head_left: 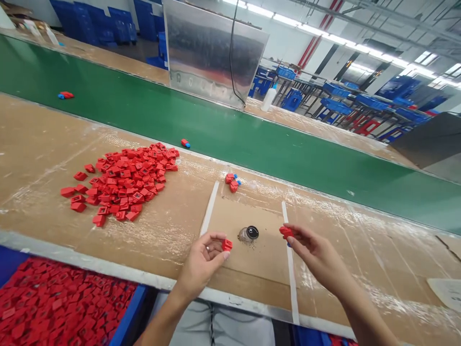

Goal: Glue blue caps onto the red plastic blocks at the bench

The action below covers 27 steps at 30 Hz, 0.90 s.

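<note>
The left hand (202,260) is above the near side of the surface (173,247), its fingers closed narrowly on a red block (226,245). The right hand (319,251) is opposite, its thumb and fingertips pinching a red-and-blue piece (286,232); the blue portion shows at the lower side of the grip. The two held parts are apart, with a small clear jar (248,234) between them. The jar has a black top and stands on a cardboard sheet (255,266), with fine dark specks beside its base. One white strip (211,209) runs along the left of the sheet and another strip (291,269) along the right; the right hand's piece is at the latter. Beyond the jar, two red-and-blue units (232,182) lie close together near the far edge of the surface. A pile (129,180) of loose red blocks occupies the area to the left. Behind the surface runs a green belt (324,154); one unit (185,143) lies at its near edge beyond the pile, and a second unit (66,95) lies farther left on the belt. A blue bin (129,315) filled with red blocks is located below the surface at lower left. A white bottle (269,97) stands beyond the belt, beside a metal panel (212,53).
</note>
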Each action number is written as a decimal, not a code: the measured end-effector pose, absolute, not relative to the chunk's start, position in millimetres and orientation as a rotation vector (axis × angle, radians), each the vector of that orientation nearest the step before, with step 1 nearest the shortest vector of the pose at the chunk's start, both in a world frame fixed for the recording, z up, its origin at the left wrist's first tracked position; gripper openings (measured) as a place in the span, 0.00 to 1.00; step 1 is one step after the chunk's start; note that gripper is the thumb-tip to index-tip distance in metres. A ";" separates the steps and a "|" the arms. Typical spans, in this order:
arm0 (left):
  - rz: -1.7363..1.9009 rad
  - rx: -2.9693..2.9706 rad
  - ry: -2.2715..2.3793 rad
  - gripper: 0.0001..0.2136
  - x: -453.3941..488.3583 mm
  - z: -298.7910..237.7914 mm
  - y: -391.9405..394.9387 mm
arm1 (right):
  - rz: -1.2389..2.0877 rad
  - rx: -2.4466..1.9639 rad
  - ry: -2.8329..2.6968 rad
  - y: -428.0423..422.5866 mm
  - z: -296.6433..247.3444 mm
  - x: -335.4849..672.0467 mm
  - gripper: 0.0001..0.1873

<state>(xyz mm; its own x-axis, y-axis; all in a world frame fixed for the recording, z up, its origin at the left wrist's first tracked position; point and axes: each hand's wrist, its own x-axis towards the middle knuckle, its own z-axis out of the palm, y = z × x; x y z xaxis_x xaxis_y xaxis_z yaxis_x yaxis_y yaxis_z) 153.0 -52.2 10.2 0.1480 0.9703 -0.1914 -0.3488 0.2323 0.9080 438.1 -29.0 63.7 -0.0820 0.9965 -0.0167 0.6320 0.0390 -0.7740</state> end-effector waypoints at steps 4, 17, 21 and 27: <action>1.081 0.826 0.963 0.14 177.1 3.5 -63.0 | 0.634 -1.565 -1.982 -35.8 68.2 417.0 0.17; 1.150 0.825 1.018 0.15 171.9 3.4 -66.8 | 0.398 -1.463 -2.182 -33.9 69.3 383.5 0.10; 1.147 0.842 1.013 0.14 172.3 4.7 -67.2 | 0.379 -1.459 -2.216 -32.9 68.7 380.0 0.12; 1.115 0.818 0.973 0.16 171.7 2.0 -68.2 | 0.396 -1.436 -2.243 -30.9 69.4 378.6 0.12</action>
<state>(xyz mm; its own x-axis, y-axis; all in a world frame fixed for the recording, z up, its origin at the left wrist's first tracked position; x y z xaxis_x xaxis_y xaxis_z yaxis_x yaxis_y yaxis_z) 171.7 -68.2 2.0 0.1420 0.9664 -0.2140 -0.3426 0.2509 0.9054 378.6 -30.9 69.4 -0.3600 0.9083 0.2130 0.7806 0.4182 -0.4645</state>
